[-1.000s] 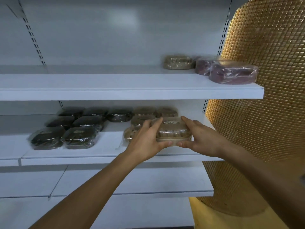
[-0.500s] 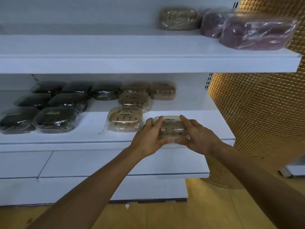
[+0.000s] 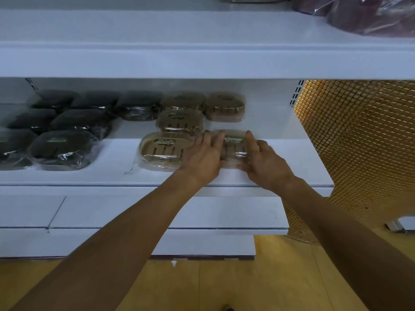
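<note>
The left hand [image 3: 202,158] and right hand [image 3: 265,162] grip a tan dish [image 3: 234,144] by its ends, fingers curled over its top and thumbs at its near edge. It lies flat on the shelf [image 3: 292,167], top up. Its long axis runs from palm to palm, along the shelf's front edge. A second dish [image 3: 164,151] sits just outside the left fingers.

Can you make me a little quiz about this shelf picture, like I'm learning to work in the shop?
1. True or false: the left hand and the right hand both hold the wrapped tan tray.
2. Where do the reddish packets lie? A: on the top shelf. B: on the middle shelf. C: on the floor.
3. Fill in: the dark trays lie to the ___ of the other tan trays.
Key: 1 true; 2 A; 3 left.
</note>
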`<state>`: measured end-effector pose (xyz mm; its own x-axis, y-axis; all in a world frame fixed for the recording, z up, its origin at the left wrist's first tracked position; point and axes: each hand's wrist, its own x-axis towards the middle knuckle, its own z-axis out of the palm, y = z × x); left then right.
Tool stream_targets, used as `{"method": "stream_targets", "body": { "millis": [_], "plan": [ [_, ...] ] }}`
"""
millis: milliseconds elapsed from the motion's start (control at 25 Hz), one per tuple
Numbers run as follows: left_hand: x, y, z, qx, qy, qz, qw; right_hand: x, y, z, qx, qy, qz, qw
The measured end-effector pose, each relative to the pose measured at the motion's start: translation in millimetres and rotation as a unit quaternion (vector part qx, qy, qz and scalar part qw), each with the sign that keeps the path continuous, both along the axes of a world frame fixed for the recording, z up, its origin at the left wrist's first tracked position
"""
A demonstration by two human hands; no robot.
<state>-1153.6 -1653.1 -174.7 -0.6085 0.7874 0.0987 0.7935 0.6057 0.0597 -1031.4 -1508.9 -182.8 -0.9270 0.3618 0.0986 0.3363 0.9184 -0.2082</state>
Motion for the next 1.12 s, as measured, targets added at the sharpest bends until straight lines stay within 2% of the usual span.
{"method": "stream_targets", "body": {
  "millis": [160,440,960,1120],
  "plan": [
    [-19.3,10.4,-0.5,-0.007,0.062,-0.015,0.998,-23.0,11.8,-5.5,-0.005,-0.003,-0.024,1.0],
    [-45.6,26.4,-3.5,-0.039,0.084,0.007,0.996,-58.0,26.2,-4.7,-0.009,-0.039,-0.052,0.998],
    [-69.6,42.4,-11.7,-0.006,0.055,0.031,0.998,-80.1,35.3,4.6,-0.011,-0.064,-0.063,0.996],
    [-68.6,44.7,-3.9,-0.007,0.014,0.041,0.999,-81.4,37.8,9.7,-0.015,-0.085,-0.057,0.995]
  ]
}}
